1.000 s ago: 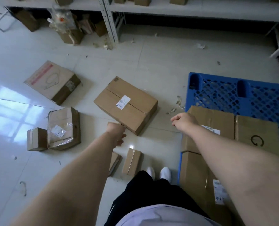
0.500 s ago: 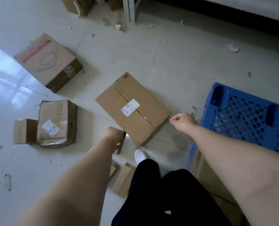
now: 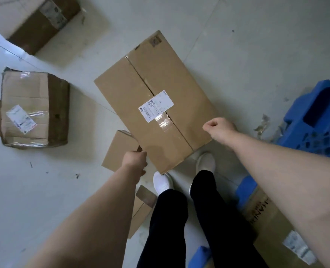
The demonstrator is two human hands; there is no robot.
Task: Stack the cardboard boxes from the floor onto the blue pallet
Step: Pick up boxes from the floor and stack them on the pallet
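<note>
**A:** Why is the large box [image 3: 154,105] placed as it is?

**B:** It is laid flat on the floor [image 3: 256,45] at the centre of the frame, label upward and not yet lifted. The blue pallet [image 3: 312,130] is seen at the right edge, near it, with bare floor between. Another carton [image 3: 270,235] is already set on the pallet at the lower right. A taped box [image 3: 29,109] is left at the middle left.

**A:** How are the hands posed?

**B:** Both arms are stretched down and forward, one to each side of the large box, so a two-handed lift is judged to be in preparation. The left hand [image 3: 134,161] is brought to the box's lower-left edge, over a small flat box [image 3: 119,149]. Its fingers are hidden behind its back, so whether the edge is gripped cannot be told. The right hand [image 3: 221,129] is held over the box's lower-right corner. Its fingers are curled in, and nothing is seen held in them.
</note>
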